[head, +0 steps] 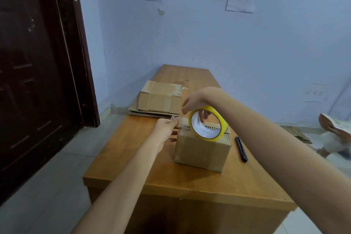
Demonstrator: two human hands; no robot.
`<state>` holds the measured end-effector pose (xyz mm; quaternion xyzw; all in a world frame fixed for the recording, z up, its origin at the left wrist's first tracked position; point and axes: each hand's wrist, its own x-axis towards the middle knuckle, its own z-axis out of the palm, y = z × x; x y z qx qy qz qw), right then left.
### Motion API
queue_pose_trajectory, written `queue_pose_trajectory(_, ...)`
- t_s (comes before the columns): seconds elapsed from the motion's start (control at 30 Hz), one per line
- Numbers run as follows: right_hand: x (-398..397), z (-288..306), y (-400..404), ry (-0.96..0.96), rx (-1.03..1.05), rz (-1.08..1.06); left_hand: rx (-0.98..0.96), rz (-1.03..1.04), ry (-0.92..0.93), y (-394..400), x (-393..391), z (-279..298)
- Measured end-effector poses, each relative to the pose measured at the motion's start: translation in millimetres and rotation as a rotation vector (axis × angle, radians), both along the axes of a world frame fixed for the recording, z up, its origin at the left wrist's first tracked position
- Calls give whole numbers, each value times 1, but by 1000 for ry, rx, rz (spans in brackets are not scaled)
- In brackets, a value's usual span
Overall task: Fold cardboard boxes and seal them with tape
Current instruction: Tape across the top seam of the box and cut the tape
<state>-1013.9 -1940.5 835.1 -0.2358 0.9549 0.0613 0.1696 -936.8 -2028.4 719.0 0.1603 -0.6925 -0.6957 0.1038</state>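
Now a cardboard box (202,149) stands on the wooden surface (171,182), a yellow tape roll (208,122) upright on its top.
The right hand (195,101) grips the roll, fingers through its core; the left hand (167,128) pinches the pulled-out tape end (182,121) at the box's left top edge. A black cutter (241,149) lies just right of the box; flattened cardboard (159,99) is stacked behind.

Yellow tape roll (208,122) on cardboard box (202,151) (both hands gripping).
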Motion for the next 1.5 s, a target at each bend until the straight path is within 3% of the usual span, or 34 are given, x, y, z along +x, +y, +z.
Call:
queue_pose_trajectory(0.1, 3, -2, 6, 88, -132, 66, 15, 11, -7, 1, 1, 0)
queue_pose_trajectory(0.17, 7, -6, 12, 290, -231, 95, 23, 18, -11, 2, 3, 0)
queue_pose_trajectory(0.27, 13, -12, 29, 484, -606, 54, 19, 22, -2, 3, 2, 0)
queue_pose_trajectory(0.33, 20, -18, 48, 467, -739, 79, 14, 36, -10, 3, 2, 1)
queue_pose_trajectory(0.47, 25, -40, 86, 263, -746, 181, 31, 24, -15, 3, 3, -4)
queue_pose_trajectory(0.7, 19, -77, 120, 3, -1060, 41, 44, 39, -52, 1, 2, 1)
queue_pose_trajectory(1.07, 29, -102, 105, 301, -1302, -54, -148, 33, -48, 6, -1, 3)
queue_pose_trajectory(1.33, 28, -104, 103, 311, -1389, -22, 30, 85, -11, 6, 3, -4)
queue_pose_trajectory(1.5, 26, -104, 102, 331, -1428, -21, 21, 62, -35, 3, 3, -4)
